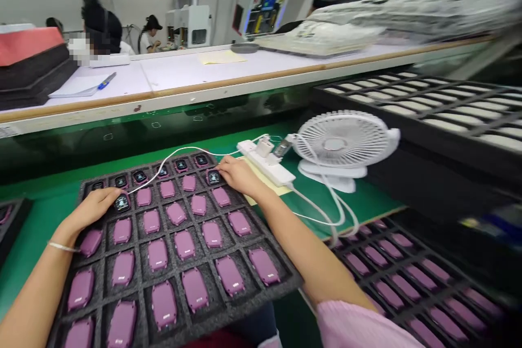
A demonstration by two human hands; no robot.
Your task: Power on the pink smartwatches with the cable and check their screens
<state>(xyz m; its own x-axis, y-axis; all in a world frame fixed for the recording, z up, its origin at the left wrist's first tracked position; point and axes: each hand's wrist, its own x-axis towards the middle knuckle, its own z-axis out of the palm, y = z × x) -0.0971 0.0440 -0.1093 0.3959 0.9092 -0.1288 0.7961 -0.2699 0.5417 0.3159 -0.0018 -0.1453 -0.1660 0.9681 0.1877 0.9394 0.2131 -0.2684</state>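
A black foam tray (pixel 261 293) with square compartments lies before me, tilted, its near edge over my lap. Most compartments hold purple smartwatch bodies (pixel 197 289) with their backs up; the far row shows dark lit screens. My left hand (pixel 99 204) pinches a smartwatch with a lit screen (pixel 122 203) at the tray's left side, where a white cable (pixel 163 162) ends at the fingers. At the far right corner, my right hand (pixel 236 174) has its fingers closed on the edge of another lit smartwatch (pixel 213 176).
A white power strip (pixel 267 166) with plugs and a white fan (pixel 345 138) stand right of the tray. More purple bodies fill a second tray (pixel 411 277) at lower right. A raised shelf (pixel 171 79) runs across the back, holding a blue pen (pixel 106 81). People sit beyond it.
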